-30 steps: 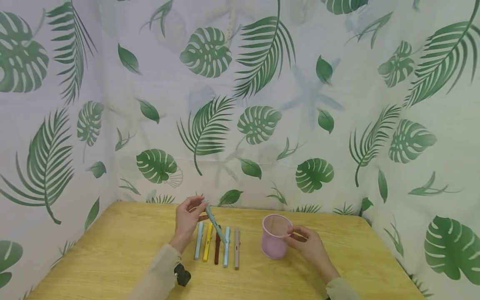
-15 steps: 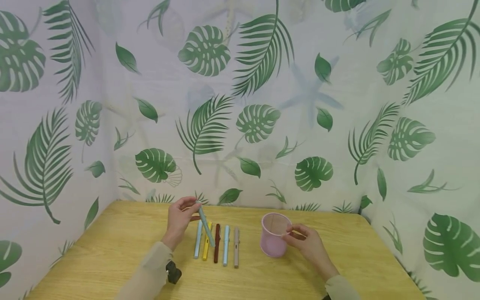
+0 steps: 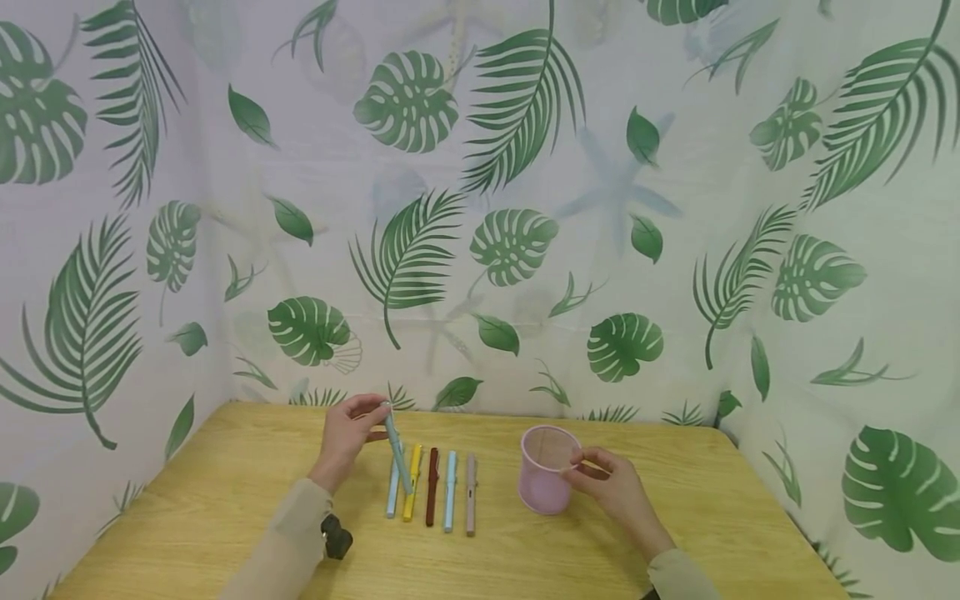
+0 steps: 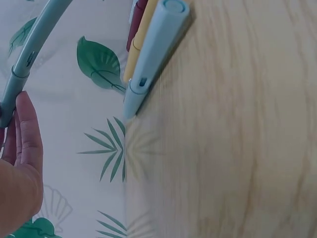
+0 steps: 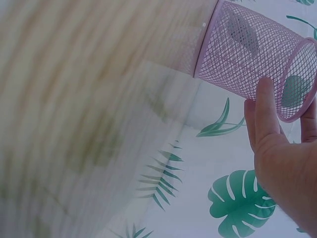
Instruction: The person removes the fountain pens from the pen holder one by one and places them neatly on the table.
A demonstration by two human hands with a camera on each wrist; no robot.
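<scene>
Between thumb and fingers, my left hand [image 3: 345,437] pinches a teal pen [image 3: 399,458] by its upper end; the pen slants down over the left end of a row of pens. That row holds a light blue pen [image 3: 392,502], a yellow pen [image 3: 408,505], a dark red pen [image 3: 432,492], a second light blue pen [image 3: 449,496] and a greyish-pink pen [image 3: 471,498]. On the right, my right hand [image 3: 613,490] holds the rim of an upright pink mesh pen holder [image 3: 543,493]. The right wrist view shows fingers [image 5: 266,106] along the mesh near the rim.
The wooden table [image 3: 225,492] carries everything, and its back edge meets a white leaf-print curtain [image 3: 442,358]. Similar curtain panels stand along the left and right sides. A small black device [image 3: 337,536] sits at the left wrist.
My left hand has moved left with the teal pen, whose lower end swung from above the right light blue pen to above the yellow one. The right hand stays on the pen holder.
</scene>
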